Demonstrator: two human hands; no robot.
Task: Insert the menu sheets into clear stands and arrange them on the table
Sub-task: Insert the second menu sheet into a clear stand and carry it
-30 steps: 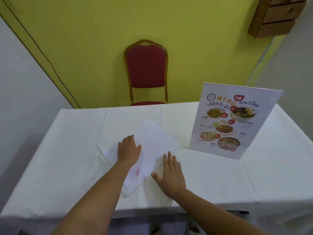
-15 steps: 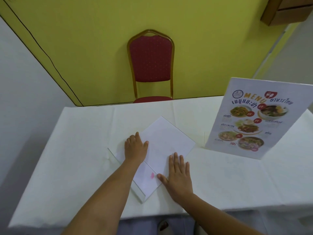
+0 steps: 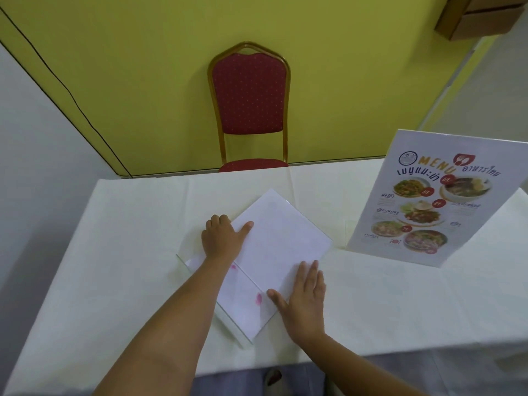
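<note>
A clear stand lies flat on the white tablecloth in front of me, with a menu sheet face down partly inside it. My left hand rests on the sheet's left edge, fingers curled over that edge and thumb on the paper. My right hand lies flat with fingers spread on the sheet's near right corner. At the right a filled clear stand is upright, showing a printed menu with food pictures.
The table has a white cloth and its near edge runs just below my forearms. A red chair with a gold frame stands behind the far edge against a yellow wall. A wooden box hangs at top right.
My left hand's fingers have curled at the sheet's left edge. My right hand has stayed flat at the sheet's near corner. The view has shifted left, so everything sits further right in frame.
</note>
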